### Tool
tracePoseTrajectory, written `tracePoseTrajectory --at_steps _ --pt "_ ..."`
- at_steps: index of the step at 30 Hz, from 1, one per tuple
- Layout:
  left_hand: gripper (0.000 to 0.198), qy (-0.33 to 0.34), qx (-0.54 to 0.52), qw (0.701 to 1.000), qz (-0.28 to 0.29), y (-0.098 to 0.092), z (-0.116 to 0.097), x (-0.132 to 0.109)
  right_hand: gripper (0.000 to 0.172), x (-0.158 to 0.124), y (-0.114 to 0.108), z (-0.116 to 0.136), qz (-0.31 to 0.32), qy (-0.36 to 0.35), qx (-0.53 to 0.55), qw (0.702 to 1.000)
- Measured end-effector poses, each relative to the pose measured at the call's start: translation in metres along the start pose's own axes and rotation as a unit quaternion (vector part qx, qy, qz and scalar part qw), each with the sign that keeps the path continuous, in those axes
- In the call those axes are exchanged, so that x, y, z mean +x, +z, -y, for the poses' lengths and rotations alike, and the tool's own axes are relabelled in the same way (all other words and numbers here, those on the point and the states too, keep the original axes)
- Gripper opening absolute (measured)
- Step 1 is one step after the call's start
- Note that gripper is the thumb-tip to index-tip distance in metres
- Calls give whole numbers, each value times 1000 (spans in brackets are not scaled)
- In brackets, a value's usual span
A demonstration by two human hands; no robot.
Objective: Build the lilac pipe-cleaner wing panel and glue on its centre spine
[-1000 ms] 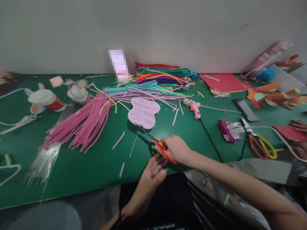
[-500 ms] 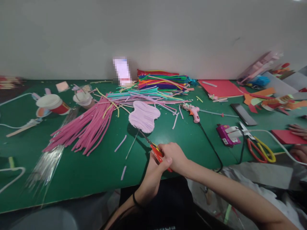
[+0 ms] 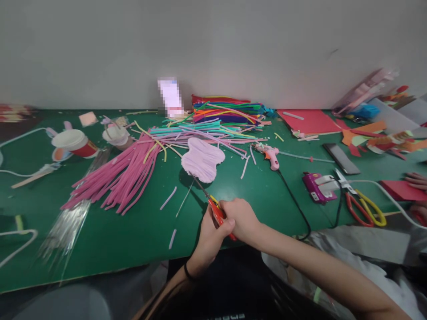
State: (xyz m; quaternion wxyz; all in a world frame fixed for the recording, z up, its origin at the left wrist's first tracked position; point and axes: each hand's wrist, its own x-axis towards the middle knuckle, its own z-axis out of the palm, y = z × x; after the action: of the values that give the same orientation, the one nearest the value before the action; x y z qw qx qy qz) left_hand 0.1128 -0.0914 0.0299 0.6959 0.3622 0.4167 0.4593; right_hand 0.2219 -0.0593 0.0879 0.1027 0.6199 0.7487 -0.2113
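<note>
Both hands meet at the table's front edge around a pair of pliers (image 3: 218,214) with red and yellow handles. My left hand (image 3: 211,235) is wrapped round the handles from below, thumb along the red grip. Fingers closed, my right hand (image 3: 240,220) presses against the tool from the right. A thin dark metal length runs from the pliers up to a fuzzy lilac lobed shape (image 3: 203,159); whether it is jaw or wire stem, I cannot tell. Left of it, a thin pale wire (image 3: 184,201) and short lilac pipe-cleaner pieces (image 3: 168,198) lie on the green table (image 3: 140,249).
Pink pipe cleaners (image 3: 116,178) fan out at left beside silver wires (image 3: 66,226) and paper cups (image 3: 75,143). Coloured bundles (image 3: 227,111) lie behind. At right are a pink glue gun (image 3: 272,159), purple power adapter (image 3: 316,189), scissors (image 3: 362,206), phone (image 3: 342,158) and another person's hand (image 3: 416,180).
The view has shifted slightly. The lilac shape has tilted up a little with the pliers, and both hands keep their grip.
</note>
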Motion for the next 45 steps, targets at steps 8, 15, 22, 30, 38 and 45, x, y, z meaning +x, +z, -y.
tracePoseTrajectory --at_steps 8,15,22,30,38,45 --pt "37 2 -12 1000 3 -5 1 0 16 -1 2 3 -13 -2 7 1000" --pt "49 -10 -12 998 67 -6 -4 -4 20 1 10 -2 -39 9 15 999" --pt "45 -261 118 912 294 -94 -50 -16 58 -13 21 -17 -116 30 -35 992" --pt "45 -123 207 970 -25 -117 -92 46 69 -15 32 -19 -144 -32 -106 983" --pt "25 -34 212 974 -78 -92 -67 85 59 -18 30 -17 -120 -36 -101 987" --pt "21 -32 194 977 -79 -95 -67 85 50 -20 38 -19 -129 -35 -79 988"
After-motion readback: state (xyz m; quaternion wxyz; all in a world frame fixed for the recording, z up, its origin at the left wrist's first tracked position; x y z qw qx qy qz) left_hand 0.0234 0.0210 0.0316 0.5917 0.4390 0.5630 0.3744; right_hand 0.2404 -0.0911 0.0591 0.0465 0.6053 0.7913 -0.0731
